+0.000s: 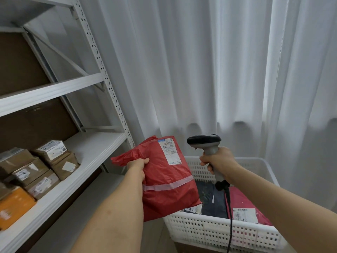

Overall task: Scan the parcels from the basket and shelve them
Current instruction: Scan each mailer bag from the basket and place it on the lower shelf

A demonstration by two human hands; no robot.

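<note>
My left hand (137, 166) grips the left edge of a red plastic mailer parcel (167, 187), held up above the left end of the white perforated basket (215, 229). Its white shipping label (170, 152) faces me near the top. My right hand (218, 160) holds the grey handle of a barcode scanner (204, 140), whose black head points left toward the label. The scanner's black cable hangs down over the basket's front wall. Inside the basket lie a dark grey parcel (211, 198) and another red parcel (244, 207) with a label.
A white metal shelf unit (91, 156) stands at the left. Several brown cardboard boxes (36, 167) and an orange one (14, 205) sit on its lower board, whose right part is bare. White curtains (200, 61) hang behind the basket.
</note>
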